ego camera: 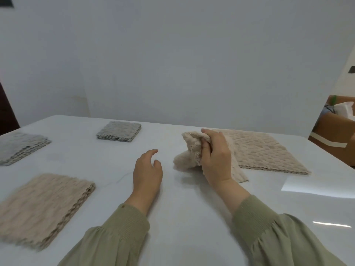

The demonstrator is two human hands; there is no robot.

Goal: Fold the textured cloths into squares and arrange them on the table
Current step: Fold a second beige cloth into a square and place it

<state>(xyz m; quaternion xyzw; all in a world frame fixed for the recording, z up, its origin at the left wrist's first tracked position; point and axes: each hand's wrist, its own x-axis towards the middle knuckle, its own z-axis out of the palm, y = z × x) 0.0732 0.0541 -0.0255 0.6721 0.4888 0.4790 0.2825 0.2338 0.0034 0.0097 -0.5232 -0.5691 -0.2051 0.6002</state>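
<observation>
The right hand [215, 158] grips a bunched beige cloth [187, 150] at the left edge of the flat beige cloth [272, 152] on the desk [192, 217], its loose end hanging toward the relaxed, empty left hand [148, 170] just beside it.

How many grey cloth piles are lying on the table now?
2. The left grey pile lies at the far left of the table, partly cut off by the picture. The back grey pile lies at the middle rear. None looks hidden.
</observation>
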